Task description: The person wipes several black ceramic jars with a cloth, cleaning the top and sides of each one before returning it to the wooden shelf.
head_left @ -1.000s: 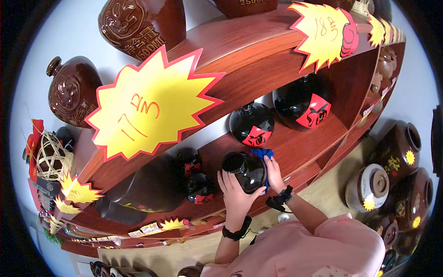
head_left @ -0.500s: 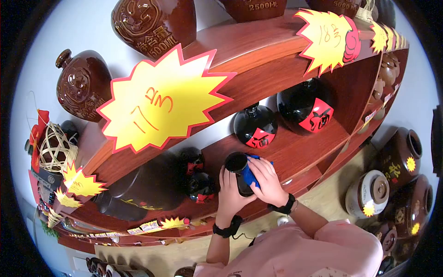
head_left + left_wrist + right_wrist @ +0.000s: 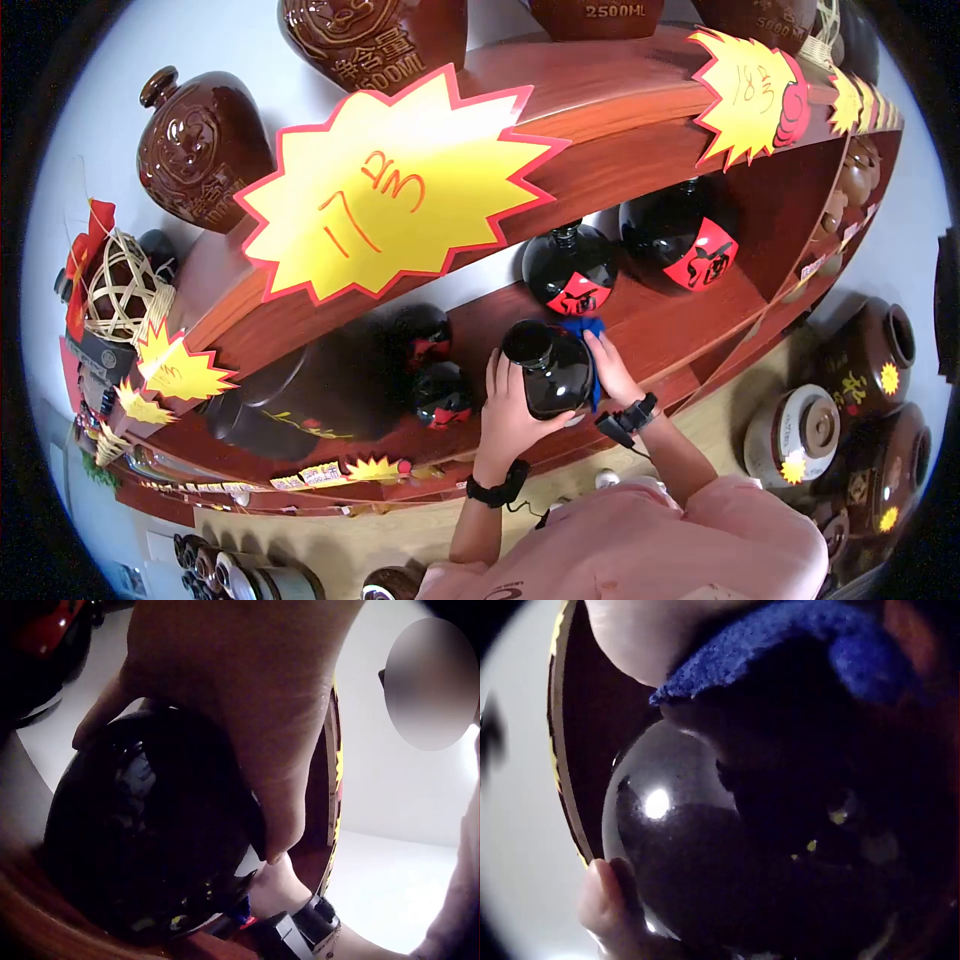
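Note:
A glossy black round bottle (image 3: 560,382) with a short wide neck is tilted over the shelf in the head view. My left hand (image 3: 508,418) grips its near left side, fingers spread round the body and thumb along the lower front. The left wrist view shows that thumb (image 3: 283,817) lying on the dark glaze. On the bottle's right side my right hand (image 3: 615,372) holds a bunched blue cloth (image 3: 594,337) against it. Close up, the cloth (image 3: 750,649) looks fuzzy and lies between hand and bottle; most of the right fingers are hidden.
Two black bottles with red labels (image 3: 572,268) (image 3: 690,240) stand behind on the wooden shelf (image 3: 665,325). Small black jars (image 3: 440,392) sit to the left. A large yellow price tag (image 3: 390,190) overhangs from the upper board. Big jars (image 3: 795,430) stand on the floor at right.
The right hand and cloth first came over the front and neck of the bottle, then moved back to its right side. The left hand keeps its grip. The head view has shifted slightly.

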Demonstrator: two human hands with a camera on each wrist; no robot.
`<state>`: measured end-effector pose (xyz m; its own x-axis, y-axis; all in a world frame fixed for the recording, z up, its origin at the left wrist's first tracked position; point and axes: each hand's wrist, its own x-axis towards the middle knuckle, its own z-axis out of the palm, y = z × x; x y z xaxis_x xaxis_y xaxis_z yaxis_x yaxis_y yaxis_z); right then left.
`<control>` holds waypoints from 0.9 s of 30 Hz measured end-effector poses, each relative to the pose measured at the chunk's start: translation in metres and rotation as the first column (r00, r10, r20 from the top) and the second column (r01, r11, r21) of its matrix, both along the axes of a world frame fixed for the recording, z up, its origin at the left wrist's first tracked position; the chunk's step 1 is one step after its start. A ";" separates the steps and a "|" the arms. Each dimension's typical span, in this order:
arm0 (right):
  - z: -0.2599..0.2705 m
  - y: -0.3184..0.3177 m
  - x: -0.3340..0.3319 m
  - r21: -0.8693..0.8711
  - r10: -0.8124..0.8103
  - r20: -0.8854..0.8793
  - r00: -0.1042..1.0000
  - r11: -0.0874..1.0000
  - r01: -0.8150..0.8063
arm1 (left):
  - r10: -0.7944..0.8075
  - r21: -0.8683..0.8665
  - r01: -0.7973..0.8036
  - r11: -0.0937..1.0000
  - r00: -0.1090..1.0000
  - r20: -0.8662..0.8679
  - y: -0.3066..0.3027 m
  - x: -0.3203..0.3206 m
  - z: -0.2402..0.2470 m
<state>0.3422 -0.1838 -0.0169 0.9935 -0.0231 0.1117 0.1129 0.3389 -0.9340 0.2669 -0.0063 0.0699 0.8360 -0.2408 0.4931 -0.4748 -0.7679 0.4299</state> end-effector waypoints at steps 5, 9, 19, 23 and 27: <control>-0.016 -0.002 -0.007 -0.344 -0.164 0.052 0.985 0.923 0.172 | -0.018 -0.131 0.024 0.991 0.999 0.052 0.002 -0.002 -0.010; -0.021 -0.001 -0.002 -0.367 -0.194 0.104 0.975 0.904 0.219 | 0.102 -0.115 -0.113 0.987 0.990 -0.097 -0.002 -0.017 -0.004; -0.026 -0.004 -0.003 -0.299 -0.177 0.081 0.981 0.934 0.194 | -0.088 -0.142 0.060 0.988 0.976 -0.200 0.031 0.002 -0.010; -0.030 -0.003 0.001 -0.163 -0.100 0.035 0.994 0.981 0.104 | -0.106 -0.147 0.076 0.986 0.972 -0.209 0.030 0.001 -0.004; -0.004 -0.004 -0.018 0.044 0.042 -0.046 0.998 0.998 -0.040 | 0.019 -0.061 -0.026 0.998 0.995 -0.098 0.001 -0.004 0.002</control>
